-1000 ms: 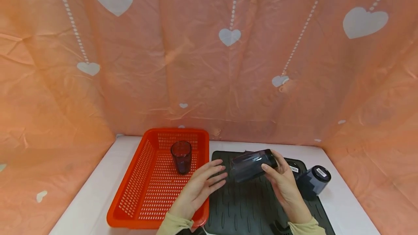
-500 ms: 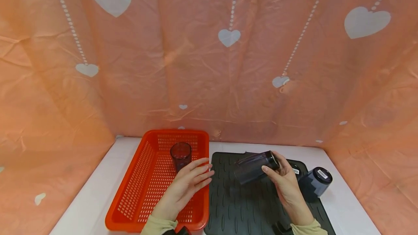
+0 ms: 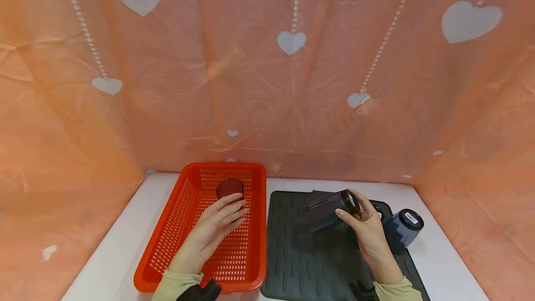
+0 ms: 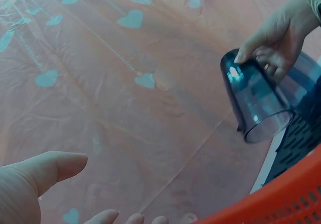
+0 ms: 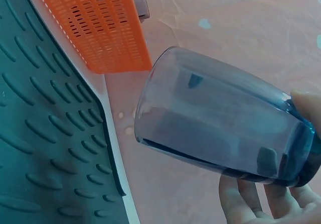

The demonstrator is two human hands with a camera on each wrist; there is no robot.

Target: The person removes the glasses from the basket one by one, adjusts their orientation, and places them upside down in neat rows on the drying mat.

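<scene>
My right hand [image 3: 368, 238] grips a dark tinted drinking glass [image 3: 328, 210] near its base and holds it tilted above the black ridged mat [image 3: 301, 264]. In the right wrist view the glass [image 5: 215, 118] is see-through blue-grey, its rim pointing left toward the basket. Over the orange-red plastic basket [image 3: 263, 226] hovers my left hand [image 3: 206, 231], fingers extended and thumb spread. Its fingertips overlap another tinted glass [image 3: 229, 186] standing in the basket, so only that glass's upper part shows. Nothing sits in the left hand in the left wrist view.
At the mat's right edge a dark glass [image 3: 404, 227] stands upside down, a label on its base. Another glass [image 3: 379, 212] is mostly hidden behind my right hand. A white table [image 3: 439, 254] carries everything, with a heart-patterned pink sheet [image 3: 251, 82] behind.
My left hand has moved left, from beside the held glass to over the basket and its glass. The right hand stays nearly in place, with its glass turned slightly.
</scene>
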